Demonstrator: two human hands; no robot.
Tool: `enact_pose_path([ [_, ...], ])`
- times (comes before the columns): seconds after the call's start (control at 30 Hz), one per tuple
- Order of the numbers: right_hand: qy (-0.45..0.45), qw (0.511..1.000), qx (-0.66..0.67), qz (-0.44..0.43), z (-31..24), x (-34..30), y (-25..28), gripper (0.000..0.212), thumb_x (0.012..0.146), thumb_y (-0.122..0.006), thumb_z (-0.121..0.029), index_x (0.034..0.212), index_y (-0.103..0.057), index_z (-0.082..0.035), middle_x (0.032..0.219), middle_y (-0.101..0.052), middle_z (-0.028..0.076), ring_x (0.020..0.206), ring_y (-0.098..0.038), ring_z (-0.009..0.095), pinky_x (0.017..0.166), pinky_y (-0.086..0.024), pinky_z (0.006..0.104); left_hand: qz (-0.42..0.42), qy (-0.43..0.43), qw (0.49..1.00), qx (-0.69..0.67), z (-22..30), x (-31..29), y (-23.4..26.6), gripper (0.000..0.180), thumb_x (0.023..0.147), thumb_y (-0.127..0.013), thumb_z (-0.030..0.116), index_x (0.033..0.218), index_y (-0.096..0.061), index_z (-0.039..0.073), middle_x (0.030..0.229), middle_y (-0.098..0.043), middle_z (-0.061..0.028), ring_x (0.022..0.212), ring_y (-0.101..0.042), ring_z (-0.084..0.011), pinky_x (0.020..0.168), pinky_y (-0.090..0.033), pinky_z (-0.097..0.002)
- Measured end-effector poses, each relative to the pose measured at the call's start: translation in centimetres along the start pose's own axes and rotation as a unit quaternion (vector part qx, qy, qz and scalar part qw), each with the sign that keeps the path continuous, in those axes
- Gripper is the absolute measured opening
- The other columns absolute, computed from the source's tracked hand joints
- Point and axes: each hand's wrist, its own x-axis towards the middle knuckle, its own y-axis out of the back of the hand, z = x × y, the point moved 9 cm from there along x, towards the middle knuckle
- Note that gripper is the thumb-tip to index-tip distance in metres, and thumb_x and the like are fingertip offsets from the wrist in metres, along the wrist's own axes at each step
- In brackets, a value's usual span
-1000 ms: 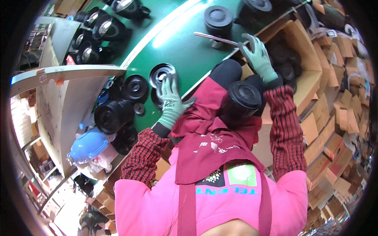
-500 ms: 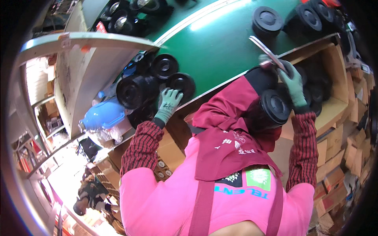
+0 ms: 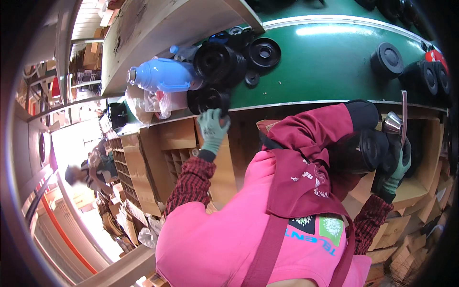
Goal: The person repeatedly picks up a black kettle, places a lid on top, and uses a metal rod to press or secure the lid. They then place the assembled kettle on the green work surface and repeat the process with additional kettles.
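Note:
My left hand (image 3: 213,130), in a pale green glove, has its fingers curled on the near edge of a black round part (image 3: 211,98). That part is at the bench edge, slightly blurred, below a thick ribbed black round piece (image 3: 215,63). On the right, my gloved right hand (image 3: 399,165) grips a curved shiny metal strip (image 3: 404,112) standing upright. A cone-shaped metal piece (image 3: 393,123) sits beside the strip; how they join is unclear. Against my lap rests a large black cylinder (image 3: 361,150) with a round end, next to the right hand.
On the green bench (image 3: 325,67) lie a black ringed disc (image 3: 264,52), a small black disc (image 3: 252,79) and black cylinders (image 3: 387,60) at right. A light blue flask (image 3: 165,75) lies at left. Cardboard boxes (image 3: 179,134) stand under the bench. Another person (image 3: 91,170) is far left.
My view has turned, shifting the bench contents. My left hand has moved the black round part left along the bench edge. The metal strip in my right hand now stands more upright.

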Motion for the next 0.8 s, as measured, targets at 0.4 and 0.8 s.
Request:
enact_pose_path([
  [0.4,-0.068,0.995,0.072,-0.012,-2.8,-2.0,0.7,0.041,0.090,-0.073,-0.013,0.128,-0.063,0.000,0.109,-0.066,0.001,0.091,-0.060,0.009,0.077,-0.048,0.0216,0.002,0.031,0.999,0.021,5.8,9.1,2.5,0.044,0.082,-0.075,0.027,0.119,-0.063,0.007,0.117,-0.063,-0.0130,0.111,-0.059,-0.0344,0.092,-0.047,-0.0496],
  [0.8,-0.010,0.947,-0.273,-0.168,-5.9,-0.8,-5.2,0.041,0.081,-0.072,-0.018,0.118,-0.066,-0.002,0.107,-0.071,0.015,0.096,-0.069,0.027,0.087,-0.052,0.0383,-0.386,-0.547,0.712,-0.213,53.3,12.8,1.3,0.030,0.096,-0.061,0.035,0.110,-0.069,0.010,0.102,-0.070,-0.0151,0.096,-0.067,-0.0373,0.085,-0.053,-0.0434],
])
